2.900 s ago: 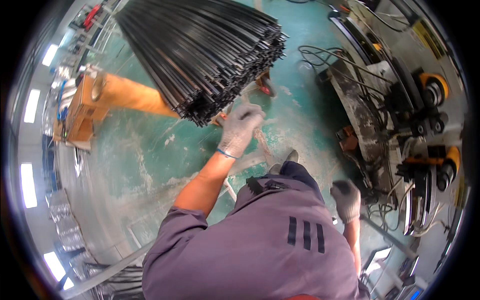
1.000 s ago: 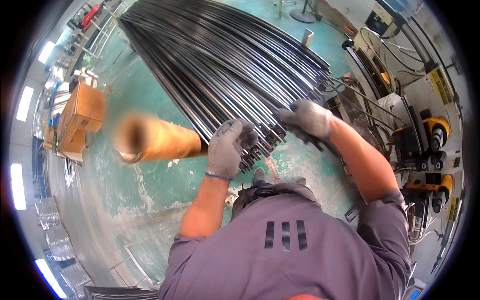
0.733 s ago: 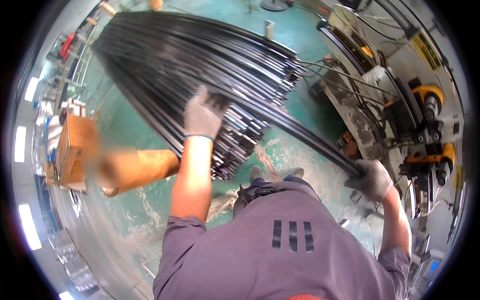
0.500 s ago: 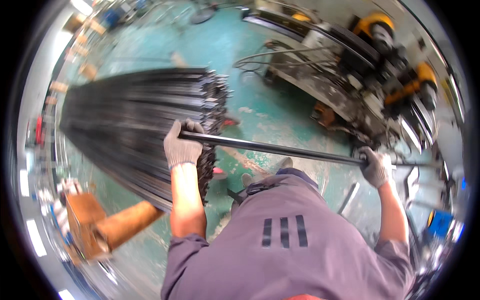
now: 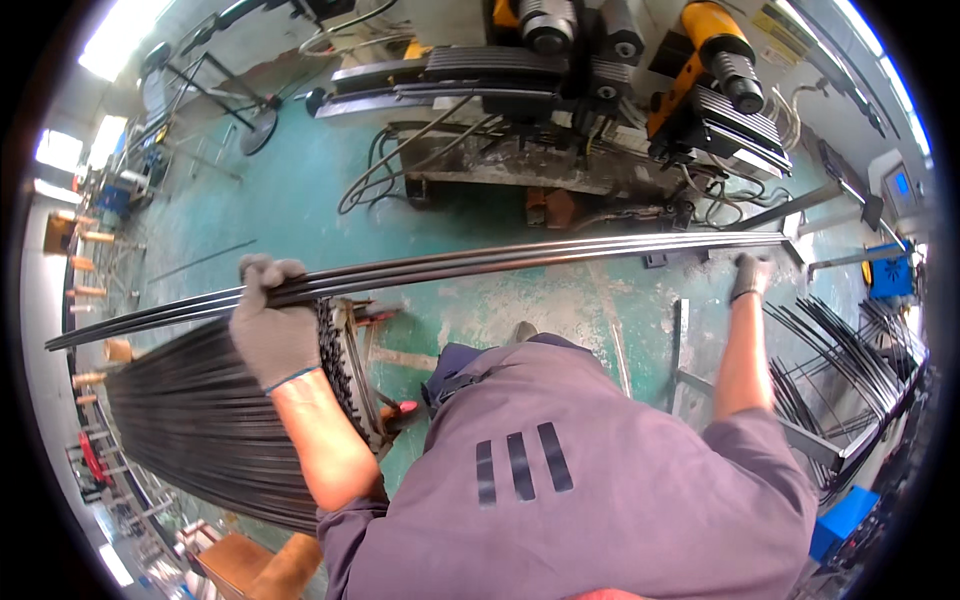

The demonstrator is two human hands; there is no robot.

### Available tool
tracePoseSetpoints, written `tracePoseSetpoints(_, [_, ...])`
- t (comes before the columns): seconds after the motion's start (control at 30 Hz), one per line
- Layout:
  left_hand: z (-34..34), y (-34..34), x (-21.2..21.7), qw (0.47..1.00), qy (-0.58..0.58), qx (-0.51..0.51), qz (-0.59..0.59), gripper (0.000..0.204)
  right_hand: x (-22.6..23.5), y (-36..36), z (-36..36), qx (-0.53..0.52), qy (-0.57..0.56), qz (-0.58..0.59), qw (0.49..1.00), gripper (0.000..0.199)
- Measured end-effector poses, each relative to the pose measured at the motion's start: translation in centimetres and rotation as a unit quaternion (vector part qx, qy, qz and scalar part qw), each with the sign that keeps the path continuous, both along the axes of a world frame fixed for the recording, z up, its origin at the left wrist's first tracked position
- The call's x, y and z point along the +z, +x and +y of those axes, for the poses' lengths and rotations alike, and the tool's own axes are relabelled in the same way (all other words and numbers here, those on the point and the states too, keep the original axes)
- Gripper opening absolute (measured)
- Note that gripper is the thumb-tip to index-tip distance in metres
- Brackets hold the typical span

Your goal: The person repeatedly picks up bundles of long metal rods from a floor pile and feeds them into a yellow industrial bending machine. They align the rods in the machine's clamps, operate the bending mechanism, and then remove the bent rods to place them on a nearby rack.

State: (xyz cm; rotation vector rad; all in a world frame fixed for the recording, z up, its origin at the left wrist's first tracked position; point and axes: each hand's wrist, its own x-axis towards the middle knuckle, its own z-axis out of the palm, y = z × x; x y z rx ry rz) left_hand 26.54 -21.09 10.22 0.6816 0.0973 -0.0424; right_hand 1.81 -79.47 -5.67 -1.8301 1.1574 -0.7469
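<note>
My left hand (image 5: 275, 330), in a grey knitted glove, is closed around a small bundle of long black metal tubes (image 5: 480, 261). The tubes run side by side across the view, from the far left to a metal frame at the right. Below them, my gloved right hand (image 5: 750, 277) is apart from the tubes, its small, slightly blurred fingers seeming loosely spread with nothing in them. Under and beside my left hand lies a big stack of black tubes (image 5: 210, 420), its near ends gathered at a rack.
A machine bench (image 5: 520, 170) with yellow-and-black motor units and loose cables stands ahead. To the right are a metal frame (image 5: 795, 245), a rack of thin dark rods (image 5: 840, 360) and a blue box (image 5: 845, 520). A brown cardboard tube (image 5: 290, 565) lies at lower left.
My view has turned left to right, toward the machine bench. The tubes in my left hand now extend farther left over the stack. My right hand has come off the tube it held.
</note>
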Motion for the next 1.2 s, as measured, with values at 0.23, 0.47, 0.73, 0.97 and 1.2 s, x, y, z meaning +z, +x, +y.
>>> tracePoseSetpoints(0.23, [-11.7, 5.4, -3.6, 0.976, -0.071, -0.205, 0.02, 0.016, 5.2, 15.6, 16.7, -0.045, 0.585, -0.449, 0.674, 0.019])
tracePoseSetpoints(0.47, [-2.5, 21.9, -3.3, 0.982, -0.05, -0.176, -0.055, 0.034, 5.5, 17.4, 7.0, -0.065, 0.444, -0.509, 0.734, 0.023])
tracePoseSetpoints(0.73, [-5.3, 29.2, -8.1, 0.979, 0.119, -0.156, 0.051, 0.031, 5.7, 23.8, 4.7, -0.159, 0.368, -0.457, 0.794, 0.026])
tracePoseSetpoints(0.97, [-10.6, 30.4, -10.7, 0.954, 0.214, -0.205, 0.052, 0.031, 7.4, 29.9, 6.4, -0.214, 0.37, -0.417, 0.802, 0.034])
tracePoseSetpoints(1.2, [-9.3, 37.3, -12.1, 0.978, -0.02, -0.184, 0.101, 0.034, 5.9, 30.6, -0.2, -0.187, 0.302, -0.468, 0.809, 0.022])
